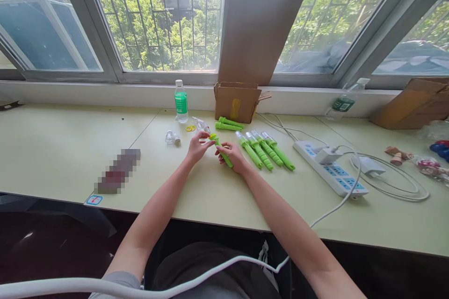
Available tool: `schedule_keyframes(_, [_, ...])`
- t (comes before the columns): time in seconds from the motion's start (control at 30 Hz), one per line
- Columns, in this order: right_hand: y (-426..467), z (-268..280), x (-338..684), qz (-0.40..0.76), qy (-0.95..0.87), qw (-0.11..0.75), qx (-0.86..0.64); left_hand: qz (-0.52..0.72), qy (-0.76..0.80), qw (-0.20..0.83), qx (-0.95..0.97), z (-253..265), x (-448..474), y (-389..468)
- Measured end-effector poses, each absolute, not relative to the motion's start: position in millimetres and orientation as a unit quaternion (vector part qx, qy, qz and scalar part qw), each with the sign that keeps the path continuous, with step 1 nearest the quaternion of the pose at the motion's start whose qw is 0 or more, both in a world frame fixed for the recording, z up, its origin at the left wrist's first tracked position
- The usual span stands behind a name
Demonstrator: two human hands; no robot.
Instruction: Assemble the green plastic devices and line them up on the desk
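Note:
In my right hand (pixel 233 156) is a green plastic handle (pixel 226 158), tilted with its wider end up and to the left. A yellow ring (pixel 212 136) sits at that wider end, between the thumb and fingers of my left hand (pixel 198 147). Just beyond the left fingertips lie clear plastic pieces (pixel 201 124), partly hidden. More yellow rings (pixel 190 128) and clear caps (pixel 170 138) lie to the left. On the right, several green handles with clear tops (pixel 264 149) lie side by side. Two bare green handles (pixel 228 124) rest farther back.
A cardboard box (pixel 235 103) and a water bottle (pixel 181 103) stand at the back by the window. To the right are a power strip (pixel 329 168) with cables and another bottle (pixel 347 100). A blurred dark object (pixel 117 171) lies left. A white cable (pixel 196 282) crosses in front of me.

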State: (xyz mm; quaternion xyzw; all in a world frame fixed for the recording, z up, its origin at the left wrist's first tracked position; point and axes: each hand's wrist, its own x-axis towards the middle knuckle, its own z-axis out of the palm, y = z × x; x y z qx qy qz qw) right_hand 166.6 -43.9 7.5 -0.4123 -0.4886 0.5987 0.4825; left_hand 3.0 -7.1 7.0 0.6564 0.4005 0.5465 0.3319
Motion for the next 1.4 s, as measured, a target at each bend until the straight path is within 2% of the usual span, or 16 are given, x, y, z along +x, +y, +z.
schedule_keyframes(0.3, [-45.9,10.0,163.7,0.595,-0.493,0.486,-0.408,0.553,0.363,0.407,0.630,10.2,-1.6,-7.0])
schedule_keyframes(0.47, [-44.9,8.5,162.8,0.594,-0.485,0.495,-0.409,0.548,0.358,0.411,0.635,11.6,-4.3,-7.8])
schedule_keyframes(1.07, [-42.9,7.1,159.0,0.587,-0.517,0.461,-0.419,0.556,0.413,0.259,0.674,11.1,0.1,-10.6])
schedule_keyframes(1.2, [-41.0,7.2,163.4,0.573,-0.534,0.449,-0.430,0.567,0.391,0.306,0.657,15.2,-0.2,-10.4])
schedule_keyframes(1.4, [-37.4,6.9,174.5,0.605,-0.523,0.438,-0.412,0.570,0.351,0.465,0.580,15.6,-3.6,-5.9])
